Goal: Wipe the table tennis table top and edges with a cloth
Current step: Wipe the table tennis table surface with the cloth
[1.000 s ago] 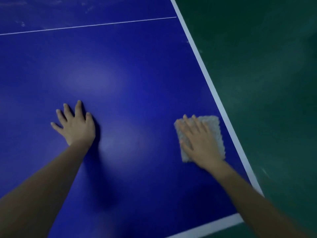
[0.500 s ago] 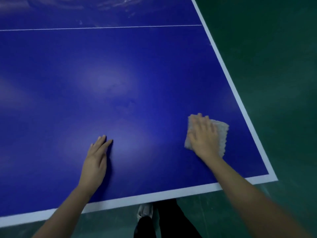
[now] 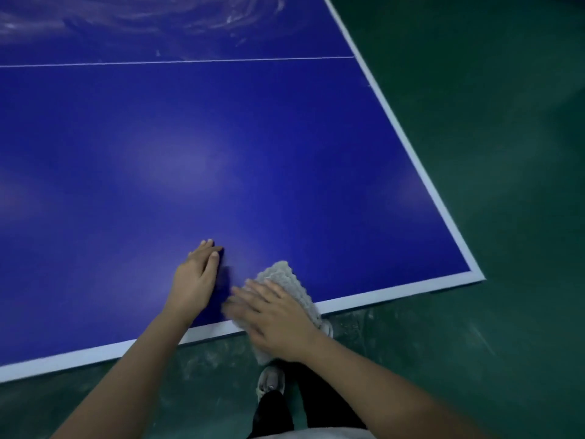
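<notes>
The right hand presses flat, fingers straight, on the cloth — it straddles the near edge of the table, partly overhanging. The left hand rests flat alongside — empty.

Person, viewed from their own head.
- Arms: left forearm and right forearm, both bare from the lower picture edge to the wrist.
- Hands: bare left hand, short plain nails showing at the fingertips. Bare right hand, its outline blurred.
- Legs: black close-fitting trousers, both legs visible.
- Foot: one pale grey round-toed shoe, detail too soft to read.
- Torso: narrow strip of white garment hem at the bottom edge. The kind of garment cannot be told.
</notes>
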`<state>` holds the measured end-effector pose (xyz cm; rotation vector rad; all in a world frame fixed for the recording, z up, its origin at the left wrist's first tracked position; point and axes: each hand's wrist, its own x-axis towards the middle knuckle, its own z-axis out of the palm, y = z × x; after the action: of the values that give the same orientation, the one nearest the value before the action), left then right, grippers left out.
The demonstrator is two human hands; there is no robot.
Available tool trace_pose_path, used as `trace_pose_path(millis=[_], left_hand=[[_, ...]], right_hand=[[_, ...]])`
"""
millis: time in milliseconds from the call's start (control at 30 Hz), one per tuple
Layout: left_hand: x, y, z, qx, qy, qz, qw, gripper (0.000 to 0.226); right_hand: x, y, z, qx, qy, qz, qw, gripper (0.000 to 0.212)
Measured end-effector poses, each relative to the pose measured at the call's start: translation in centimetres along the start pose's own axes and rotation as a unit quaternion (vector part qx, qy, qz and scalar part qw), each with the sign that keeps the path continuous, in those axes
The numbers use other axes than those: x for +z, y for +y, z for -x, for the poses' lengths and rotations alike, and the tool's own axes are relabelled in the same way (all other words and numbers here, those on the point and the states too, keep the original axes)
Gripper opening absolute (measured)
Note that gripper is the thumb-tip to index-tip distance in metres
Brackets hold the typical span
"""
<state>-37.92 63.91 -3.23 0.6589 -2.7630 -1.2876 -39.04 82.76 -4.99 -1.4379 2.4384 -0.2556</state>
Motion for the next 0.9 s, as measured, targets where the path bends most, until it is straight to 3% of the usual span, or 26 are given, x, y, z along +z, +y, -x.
trace_pose_path(millis=[100,200,300,400,467,533,633,733,900], left_hand=[[0.8,0.5,0.1,-0.006,0.026,-0.038,0.999,0.034],[2.1,1.0,0.2,-0.009,0.063,-0.076,0.995,0.031],[3.1,1.8,0.1,-0.018,0.095,-0.087,0.991,0.027],[4.9,3.3,-0.3,0.007,0.097,-0.114,0.989,0.025],[7.1,5.3,-0.6,0.043,0.078,-0.116,0.989,0.026],[10.3,8.1,-1.0,0.075,0.044,-0.096,0.992,0.029],[15.5,12.7,-1.9,0.122,0.019,-0.09,0.988,0.033],[20.4,17.3,-3.5,0.104,0.045,-0.075,0.991,0.037],[26.5,22.9,-6.4,-0.044,0.131,-0.055,0.989,0.041]], right_hand=[[-0.8,5.1,5.0,0.123,0.008,0.06,0.991,0.056],[-2.0,11.9,10.6,0.28,0.019,0.079,0.957,0.057],[-3.4,17.2,15.2,0.405,0.046,0.016,0.913,0.05],[-4.1,19.1,16.1,0.459,0.058,-0.012,0.886,0.052],[-3.9,18.5,14.9,0.407,0.047,0.044,0.911,0.056],[-3.5,17.4,13.5,0.269,0.026,0.047,0.962,0.055],[-3.4,18.3,13.1,0.135,0.005,0.029,0.99,0.053],[-4.5,22.5,14.2,0.132,0.023,0.035,0.99,0.052],[-7.7,31.9,15.4,0.181,0.028,0.04,0.982,0.052]])
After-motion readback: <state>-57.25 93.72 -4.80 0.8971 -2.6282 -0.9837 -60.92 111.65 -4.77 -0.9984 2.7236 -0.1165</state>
